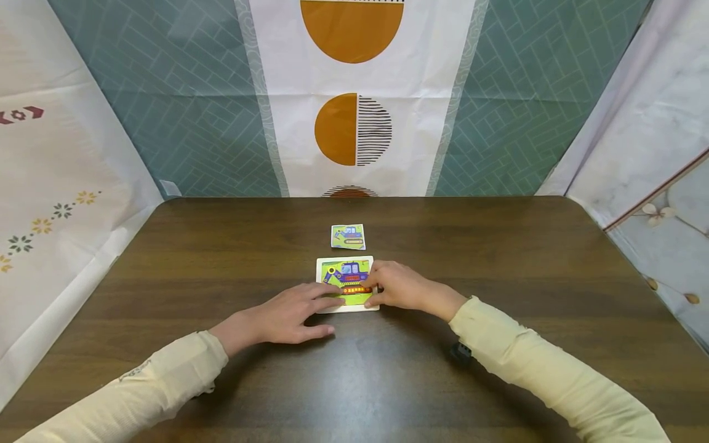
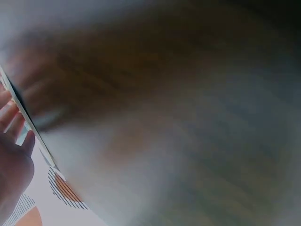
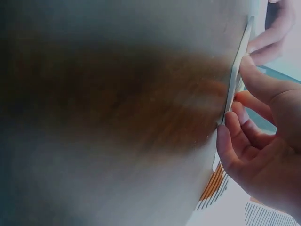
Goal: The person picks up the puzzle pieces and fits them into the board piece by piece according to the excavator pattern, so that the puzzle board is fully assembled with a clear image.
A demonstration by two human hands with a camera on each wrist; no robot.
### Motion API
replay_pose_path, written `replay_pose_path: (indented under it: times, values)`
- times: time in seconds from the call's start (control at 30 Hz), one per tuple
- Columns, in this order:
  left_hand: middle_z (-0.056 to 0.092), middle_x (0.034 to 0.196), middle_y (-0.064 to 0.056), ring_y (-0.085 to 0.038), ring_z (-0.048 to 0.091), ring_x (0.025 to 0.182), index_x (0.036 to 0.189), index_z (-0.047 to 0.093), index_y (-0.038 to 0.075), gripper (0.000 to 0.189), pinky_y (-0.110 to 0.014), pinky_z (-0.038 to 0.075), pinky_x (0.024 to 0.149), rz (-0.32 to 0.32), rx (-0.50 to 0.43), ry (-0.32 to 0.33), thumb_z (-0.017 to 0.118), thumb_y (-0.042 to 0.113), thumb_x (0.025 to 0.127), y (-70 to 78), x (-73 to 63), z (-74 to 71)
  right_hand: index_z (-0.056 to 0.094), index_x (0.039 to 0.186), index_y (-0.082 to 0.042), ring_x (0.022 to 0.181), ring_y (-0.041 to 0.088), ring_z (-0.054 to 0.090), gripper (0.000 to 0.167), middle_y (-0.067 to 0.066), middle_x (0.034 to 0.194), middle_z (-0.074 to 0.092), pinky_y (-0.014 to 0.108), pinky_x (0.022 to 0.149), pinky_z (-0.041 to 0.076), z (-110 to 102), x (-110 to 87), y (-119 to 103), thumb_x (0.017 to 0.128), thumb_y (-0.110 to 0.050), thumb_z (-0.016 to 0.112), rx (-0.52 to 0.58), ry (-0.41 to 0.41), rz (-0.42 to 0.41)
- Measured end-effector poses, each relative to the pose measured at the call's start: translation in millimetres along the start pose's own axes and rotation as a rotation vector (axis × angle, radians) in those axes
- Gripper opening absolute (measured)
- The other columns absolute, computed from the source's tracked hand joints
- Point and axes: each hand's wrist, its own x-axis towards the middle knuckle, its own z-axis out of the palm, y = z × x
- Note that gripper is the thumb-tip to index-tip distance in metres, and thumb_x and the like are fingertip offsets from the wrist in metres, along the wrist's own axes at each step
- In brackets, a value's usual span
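A flat white-rimmed puzzle board (image 1: 354, 308) lies on the table, showing a purple excavator picture (image 1: 350, 269) on green with a red track. My left hand (image 1: 285, 314) reaches over its lower left part, fingers stretched and fingertips resting on the picture, thumb out to the side. At the right edge, my right hand (image 1: 404, 288) touches the board with bent fingers and a spread thumb. In the right wrist view, the right hand's thumb (image 3: 263, 84) rests on the board, with the other fingers along its edge. What lies under the fingertips is hidden.
Behind the board lies a small card (image 1: 348, 237) with a similar excavator picture. The dark wooden table (image 1: 232, 246) extends to both sides. Patterned cloth (image 1: 354, 80) hangs beyond its far edge, with pale cloths at left and right.
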Motion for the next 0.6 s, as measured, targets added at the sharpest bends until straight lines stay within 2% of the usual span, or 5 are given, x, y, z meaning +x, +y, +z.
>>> replay_pose_path:
  times: [0.17, 0.4, 0.6]
  values:
    - [0.053, 0.133, -0.006, -0.022, 0.049, 0.122, 0.129, 0.061, 0.008, 0.046, -0.040, 0.039, 0.103, 0.009, 0.025, -0.002, 0.053, 0.041, 0.098, 2.3, 9.6, -4.8, 0.072, 0.114, -0.004, 0.075, 0.013, 0.048, 0.040, 0.003, 0.091, 0.058, 0.022, 0.061, 0.041, 0, 0.1, 1, 0.081, -0.027, 0.078, -0.002, -0.010, -0.010]
    - [0.040, 0.149, -0.007, -0.024, 0.036, 0.136, 0.144, 0.048, 0.010, 0.056, -0.043, 0.031, 0.109, 0.047, 0.048, -0.059, 0.049, 0.044, 0.099, 6.4, 18.5, -3.9, 0.071, 0.115, -0.003, 0.073, 0.013, 0.047, 0.040, 0.003, 0.088, 0.056, 0.022, 0.059, 0.040, -2, 0.4, -1, 0.082, -0.025, 0.077, 0.014, -0.032, -0.022]
    - [0.038, 0.152, -0.006, -0.024, 0.032, 0.139, 0.145, 0.046, 0.011, 0.056, -0.043, 0.028, 0.111, 0.071, 0.085, -0.081, 0.049, 0.043, 0.099, 5.2, 19.0, -0.3, 0.068, 0.119, 0.000, 0.075, 0.014, 0.046, 0.039, 0.004, 0.089, 0.055, 0.022, 0.061, 0.040, -4, -0.7, 2, 0.086, -0.020, 0.074, 0.026, -0.049, -0.044]
